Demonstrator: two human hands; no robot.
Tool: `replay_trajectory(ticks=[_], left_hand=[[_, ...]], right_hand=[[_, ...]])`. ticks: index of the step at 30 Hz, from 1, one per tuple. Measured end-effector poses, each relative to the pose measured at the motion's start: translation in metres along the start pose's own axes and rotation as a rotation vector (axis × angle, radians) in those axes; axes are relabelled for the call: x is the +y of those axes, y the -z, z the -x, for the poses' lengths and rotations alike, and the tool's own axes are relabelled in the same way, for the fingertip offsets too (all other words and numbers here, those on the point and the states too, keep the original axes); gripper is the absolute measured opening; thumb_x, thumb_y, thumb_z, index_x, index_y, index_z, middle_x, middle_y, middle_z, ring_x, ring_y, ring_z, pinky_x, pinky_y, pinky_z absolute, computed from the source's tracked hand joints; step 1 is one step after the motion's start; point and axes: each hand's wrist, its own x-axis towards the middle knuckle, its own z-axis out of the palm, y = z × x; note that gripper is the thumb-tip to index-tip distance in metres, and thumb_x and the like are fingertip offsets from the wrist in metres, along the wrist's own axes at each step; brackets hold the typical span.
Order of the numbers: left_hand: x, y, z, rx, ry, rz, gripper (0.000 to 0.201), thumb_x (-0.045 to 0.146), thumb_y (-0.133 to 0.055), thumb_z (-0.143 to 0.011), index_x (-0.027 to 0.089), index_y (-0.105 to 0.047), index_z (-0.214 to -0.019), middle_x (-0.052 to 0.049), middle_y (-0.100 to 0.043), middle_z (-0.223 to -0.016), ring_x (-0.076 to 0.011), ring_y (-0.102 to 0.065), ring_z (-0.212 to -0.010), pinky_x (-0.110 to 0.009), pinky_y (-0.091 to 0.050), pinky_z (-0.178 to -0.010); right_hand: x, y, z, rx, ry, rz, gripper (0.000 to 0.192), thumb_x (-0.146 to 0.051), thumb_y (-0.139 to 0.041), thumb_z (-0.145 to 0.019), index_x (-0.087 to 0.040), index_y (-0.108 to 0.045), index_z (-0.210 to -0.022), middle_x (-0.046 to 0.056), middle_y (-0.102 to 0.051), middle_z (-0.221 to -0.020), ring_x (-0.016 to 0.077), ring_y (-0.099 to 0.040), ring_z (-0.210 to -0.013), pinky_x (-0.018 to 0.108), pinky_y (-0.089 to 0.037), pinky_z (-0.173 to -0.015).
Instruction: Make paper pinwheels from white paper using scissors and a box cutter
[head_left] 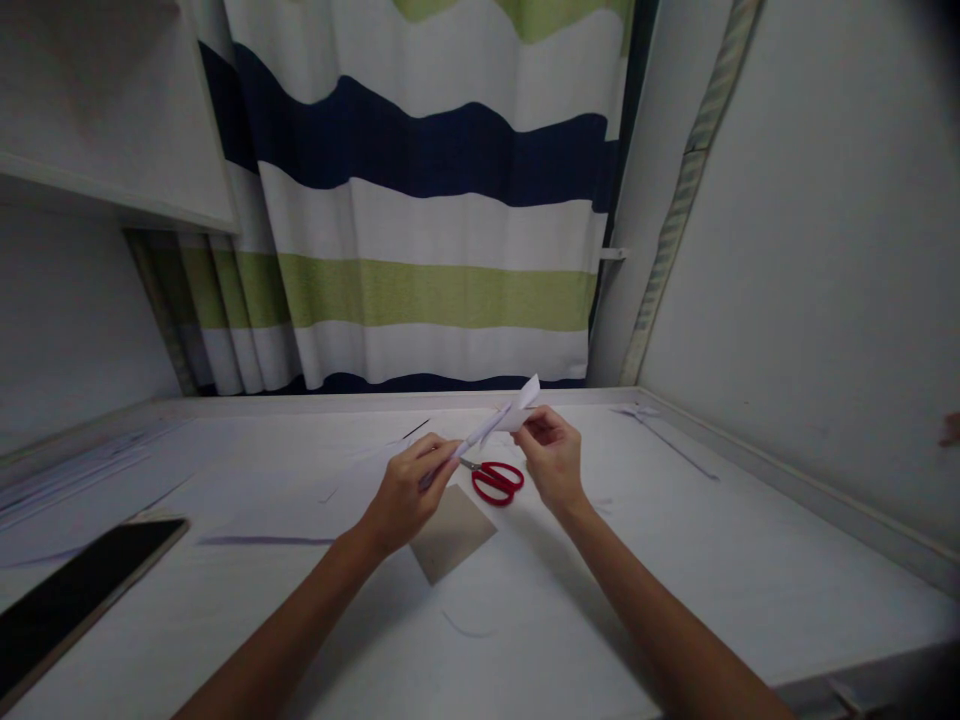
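Both grips close on one folded slip of white paper (501, 422), held in the air just above the surface (675, 560) at mid-desk: the left hand (409, 495) pinches the slip's lower, nearer end between thumb and curled fingers, and the right hand (553, 455) pinches its upper end, where a pointed tip sticks up past the fingertips. By the look of it, the paper is already creased into a long, narrow form with at least one folded edge, so some folding seems done; how many folds remain cannot be told from this view. Red-handled scissors (495, 480) lie shut on the surface directly beneath the slip and between the two hands, touched by neither. A brownish square of card (452, 532) lies flat just nearer the person, partly under the left wrist. Thin paper trimmings (264, 541) are scattered across the surface, which suggests cutting has taken place. Both forearms reach forward from the lower edge of the view and converge, wrists slightly raised and clear of the surface, palms turned toward each other. A dark phone (79, 590) rests face up at the far left, well apart from the work, and a striped curtain (435, 220) hangs behind the desk.
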Motion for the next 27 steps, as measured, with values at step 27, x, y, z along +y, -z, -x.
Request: replay_trajectory(ticks=[27], left_hand=[[0.017,-0.032,-0.048,0.348,0.629,1.025,0.02,0.017,-0.061,-0.065,0.011,-0.061,-0.084,-0.006,-0.063,-0.085,-0.0158,-0.058,-0.084,-0.028,-0.041,-0.079]], right_hand=[[-0.009,-0.002,0.031,-0.453,0.002,0.707,0.03,-0.031,-0.041,-0.079,-0.013,-0.054,-0.058,-0.002,-0.05,-0.051,0.0059,-0.041,-0.047,0.018,-0.027,-0.047]])
